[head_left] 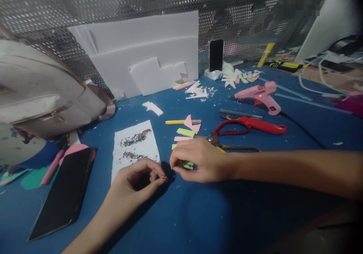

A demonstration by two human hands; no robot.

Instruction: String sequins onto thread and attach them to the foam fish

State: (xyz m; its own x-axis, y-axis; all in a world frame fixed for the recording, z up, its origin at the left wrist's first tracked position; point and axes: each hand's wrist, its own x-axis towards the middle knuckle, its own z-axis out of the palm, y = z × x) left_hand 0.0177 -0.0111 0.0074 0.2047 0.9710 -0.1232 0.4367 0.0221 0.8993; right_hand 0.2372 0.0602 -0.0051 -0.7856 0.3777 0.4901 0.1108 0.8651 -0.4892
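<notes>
My left hand (138, 180) pinches a tiny orange-red piece (165, 177) between thumb and forefinger. Close beside it, my right hand (198, 161) has thumb and forefinger pressed together; a thin strand may run between the two hands, too fine to name. Behind my left hand lies a white sheet of paper (133, 127) with two heaps of small multicoloured bits (136, 137). Pink and lime-green strips (185, 133) lie under and behind my right hand, partly covered by it. Just beyond are red-handled pliers (244, 124).
A pink glue gun (262, 95) with its cord stands to the right. On the left are a dark phone (64, 193) and a pale bag (51, 87). White foam boards (159, 53), another phone (216, 55), paper scraps (195, 90) and a yellow pen (174, 122) lie farther back.
</notes>
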